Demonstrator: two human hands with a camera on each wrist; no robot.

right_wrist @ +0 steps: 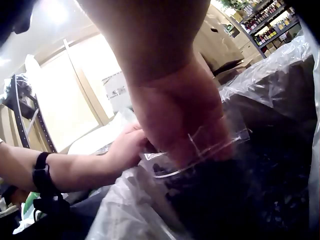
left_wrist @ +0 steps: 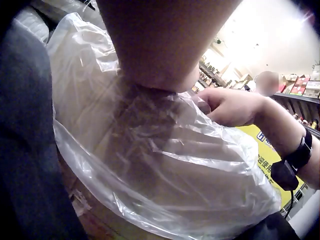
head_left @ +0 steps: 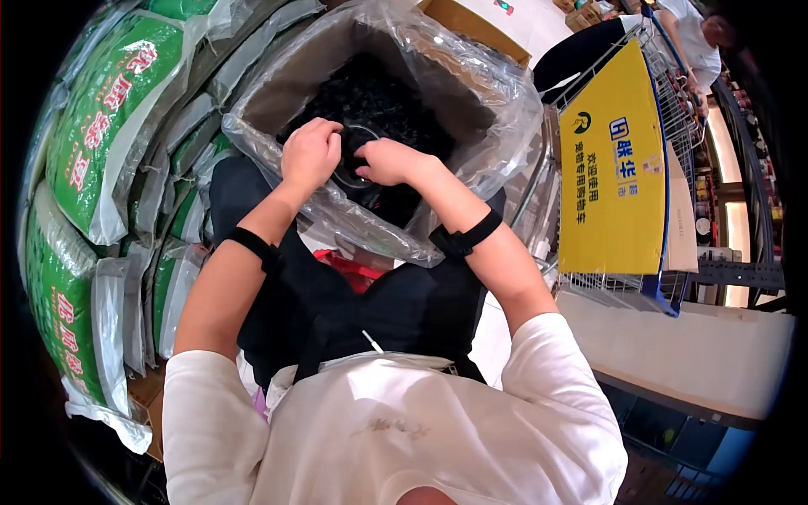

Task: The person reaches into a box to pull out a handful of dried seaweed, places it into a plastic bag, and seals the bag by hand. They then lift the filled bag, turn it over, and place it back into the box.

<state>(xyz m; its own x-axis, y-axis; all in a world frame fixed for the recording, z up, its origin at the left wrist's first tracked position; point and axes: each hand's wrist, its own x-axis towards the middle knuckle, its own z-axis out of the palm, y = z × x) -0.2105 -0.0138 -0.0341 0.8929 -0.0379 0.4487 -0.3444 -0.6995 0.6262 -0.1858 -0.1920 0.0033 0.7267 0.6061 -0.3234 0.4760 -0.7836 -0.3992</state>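
A carton point(head_left: 290, 84) lined with clear plastic stands between the person's knees, holding a heap of black, dried, flaky pieces point(head_left: 370, 84). Inside it is a clear plastic bag point(right_wrist: 200, 159), with black pieces showing through. The left hand point(head_left: 313, 156) grips the bag's edge, its fingers curled; in the right wrist view the left hand point(right_wrist: 127, 147) is at the bag's side. Opposite it, the right hand point(head_left: 391, 162) reaches to the bag's mouth with bent fingers. I cannot tell what the right fingertips hold; the clear plastic and dark contents obscure them.
Green-printed sacks point(head_left: 114, 118) are stacked along the left. A shopping cart with a yellow panel point(head_left: 610, 168) stands at the right, with another person point(head_left: 694, 42) behind it. The plastic liner point(left_wrist: 165, 170) drapes over the carton's near side.
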